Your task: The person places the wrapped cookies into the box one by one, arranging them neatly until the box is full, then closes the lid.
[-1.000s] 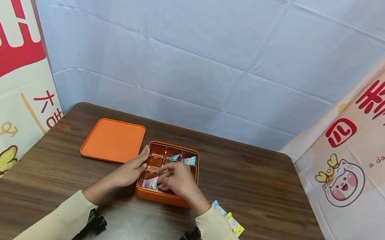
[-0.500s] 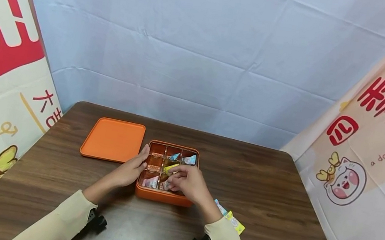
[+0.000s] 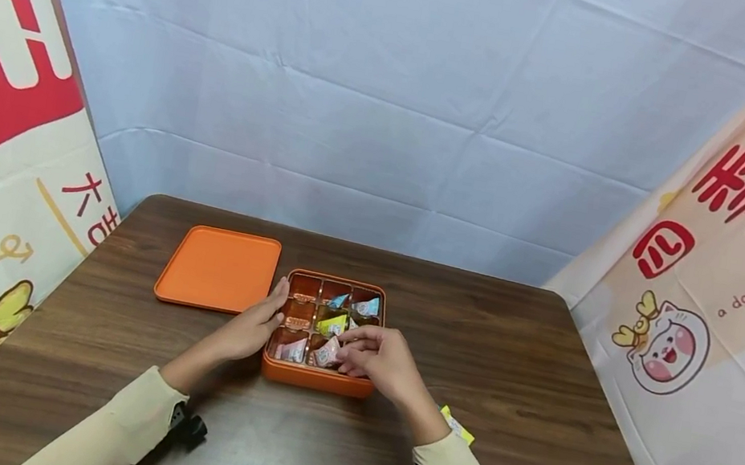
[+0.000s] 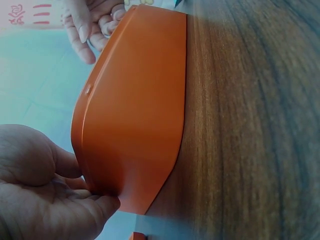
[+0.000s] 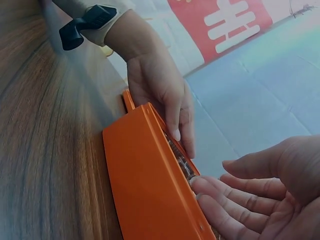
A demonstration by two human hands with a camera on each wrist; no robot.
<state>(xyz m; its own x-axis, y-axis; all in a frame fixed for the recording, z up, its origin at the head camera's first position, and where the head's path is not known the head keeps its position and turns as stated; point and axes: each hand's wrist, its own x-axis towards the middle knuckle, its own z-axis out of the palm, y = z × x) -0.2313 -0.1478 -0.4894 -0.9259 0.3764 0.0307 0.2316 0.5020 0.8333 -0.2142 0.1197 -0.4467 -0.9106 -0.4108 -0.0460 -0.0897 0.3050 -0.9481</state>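
An orange box (image 3: pixel 317 379) with a clear divided insert stands on the table. My left hand (image 3: pixel 249 331) rests along its left wall, the fingers fairly straight; in the left wrist view its fingertips touch the outer wall (image 4: pixel 135 115). My right hand (image 3: pixel 381 360) is over the front right compartment, thumb apart from the fingers in the right wrist view, nothing pinched. A pink wrapped candy (image 3: pixel 327 352) lies in the front middle compartment and another pink candy (image 3: pixel 291 349) at front left. A yellow candy (image 3: pixel 332 324) is in the centre, blue candies (image 3: pixel 366 306) at the back. My fingers partly hide the right column.
The orange lid (image 3: pixel 220 269) lies flat on the brown wood table (image 3: pixel 507 351), left of the box. A yellow packet (image 3: pixel 456 426) lies to the right, partly behind my right forearm. Fabric hangs (image 3: pixel 335 96) at the back and both sides.
My right hand has drawn back to the right from the front middle compartment, uncovering the pink and yellow candies. My left hand stays at the box. My right sleeve now covers the blue packet on the table.
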